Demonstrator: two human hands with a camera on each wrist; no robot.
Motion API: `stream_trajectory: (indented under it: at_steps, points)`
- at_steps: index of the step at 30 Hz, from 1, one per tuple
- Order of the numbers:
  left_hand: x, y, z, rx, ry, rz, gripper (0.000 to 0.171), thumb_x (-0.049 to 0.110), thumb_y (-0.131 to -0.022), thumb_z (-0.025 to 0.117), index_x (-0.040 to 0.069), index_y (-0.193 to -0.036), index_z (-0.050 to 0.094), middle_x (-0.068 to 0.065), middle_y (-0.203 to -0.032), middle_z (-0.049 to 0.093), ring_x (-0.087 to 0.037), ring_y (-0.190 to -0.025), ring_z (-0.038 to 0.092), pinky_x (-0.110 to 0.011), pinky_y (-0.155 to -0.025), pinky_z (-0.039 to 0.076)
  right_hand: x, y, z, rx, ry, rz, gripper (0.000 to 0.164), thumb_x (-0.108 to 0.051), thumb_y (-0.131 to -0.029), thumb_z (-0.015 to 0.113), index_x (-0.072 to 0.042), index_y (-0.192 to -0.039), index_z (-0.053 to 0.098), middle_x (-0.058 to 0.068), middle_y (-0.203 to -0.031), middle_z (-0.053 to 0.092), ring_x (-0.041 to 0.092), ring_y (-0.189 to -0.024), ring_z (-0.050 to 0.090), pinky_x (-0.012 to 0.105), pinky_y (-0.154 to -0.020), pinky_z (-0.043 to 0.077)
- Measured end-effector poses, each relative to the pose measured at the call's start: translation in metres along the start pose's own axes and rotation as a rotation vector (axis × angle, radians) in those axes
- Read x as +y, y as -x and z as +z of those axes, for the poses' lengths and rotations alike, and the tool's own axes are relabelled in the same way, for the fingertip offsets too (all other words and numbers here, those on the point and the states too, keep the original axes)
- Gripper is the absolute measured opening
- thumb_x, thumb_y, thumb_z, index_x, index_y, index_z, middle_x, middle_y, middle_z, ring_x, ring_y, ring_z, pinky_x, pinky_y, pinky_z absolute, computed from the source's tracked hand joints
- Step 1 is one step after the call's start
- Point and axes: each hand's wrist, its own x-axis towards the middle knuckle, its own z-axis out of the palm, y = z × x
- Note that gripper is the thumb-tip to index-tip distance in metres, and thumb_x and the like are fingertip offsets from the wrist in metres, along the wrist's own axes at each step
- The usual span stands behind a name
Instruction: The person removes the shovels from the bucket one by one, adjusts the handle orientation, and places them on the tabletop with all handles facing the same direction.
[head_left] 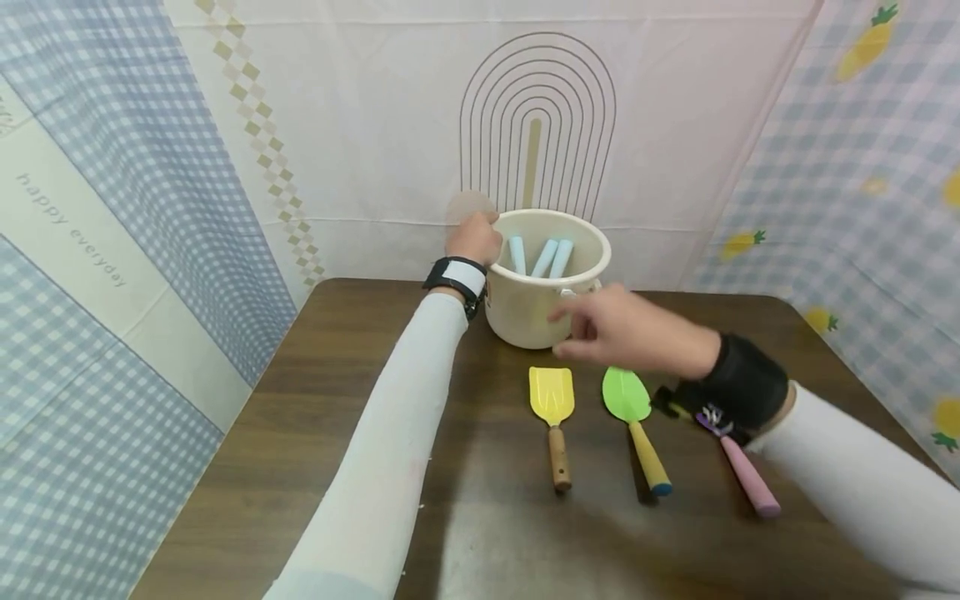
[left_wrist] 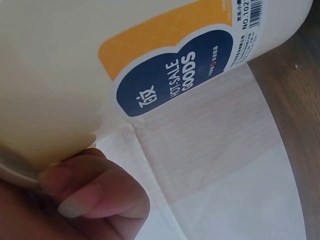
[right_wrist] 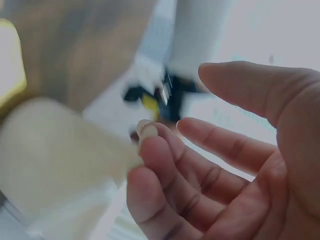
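A cream bucket (head_left: 523,317) stands near the back of the table, three light blue handles (head_left: 562,254) sticking up inside it. My left hand (head_left: 474,240) grips its rim on the left; curled fingers (left_wrist: 107,192) show at that rim in the left wrist view. In front of the bucket's right side is my right hand (head_left: 618,329), blurred, with thumb and fingers apart and nothing between them. Below lie a yellow square-bladed shovel (head_left: 551,396) with a wooden handle and a green trowel (head_left: 626,395) with a yellow handle. My right wrist partly hides a pink-handled tool (head_left: 750,479) with a purple head.
The dark wooden table (head_left: 360,358) carries the bucket and the tools. Behind it hangs a white cloth (head_left: 375,108), with blue checked cloth (head_left: 90,350) along the left and pineapple-print cloth (head_left: 840,208) on the right. A printed label (left_wrist: 175,70) is on the bucket's side.
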Motion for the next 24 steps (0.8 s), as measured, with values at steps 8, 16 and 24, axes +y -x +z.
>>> stream_trajectory:
  at_steps: [8,16,24]
  points:
    - [-0.01,0.006,-0.002,0.039,-0.002,-0.021,0.055,0.013,-0.102,0.047,0.019,-0.157,0.048,-0.008,-0.15,0.06,-0.026,-0.113,0.067,-0.038,-0.091,0.056,0.018,-0.059,-0.055,-0.07,0.011,0.143,0.037,-0.021,-0.097,0.071,-0.002,-0.129,0.068,0.011,-0.095,0.078,0.02,-0.08,0.068,0.031,-0.069,0.053]
    - [-0.014,0.006,-0.001,0.04,0.033,-0.02,0.056,0.011,-0.101,0.048,0.017,-0.157,0.047,-0.01,-0.152,0.058,-0.029,-0.116,0.065,-0.041,-0.095,0.055,0.045,-0.112,-0.08,-0.211,-0.072,0.331,0.049,-0.031,-0.104,0.061,-0.006,-0.145,0.056,0.023,-0.129,0.068,0.029,-0.097,0.07,0.038,-0.081,0.062]
    - [-0.013,0.008,0.007,0.042,0.033,-0.019,0.055,0.011,-0.1,0.05,0.016,-0.156,0.049,-0.01,-0.151,0.059,-0.031,-0.123,0.063,-0.046,-0.101,0.054,0.075,-0.145,-0.074,-0.208,-0.237,0.527,0.044,-0.031,-0.107,0.056,-0.002,-0.14,0.058,0.015,-0.105,0.063,0.023,-0.084,0.065,0.036,-0.081,0.06]
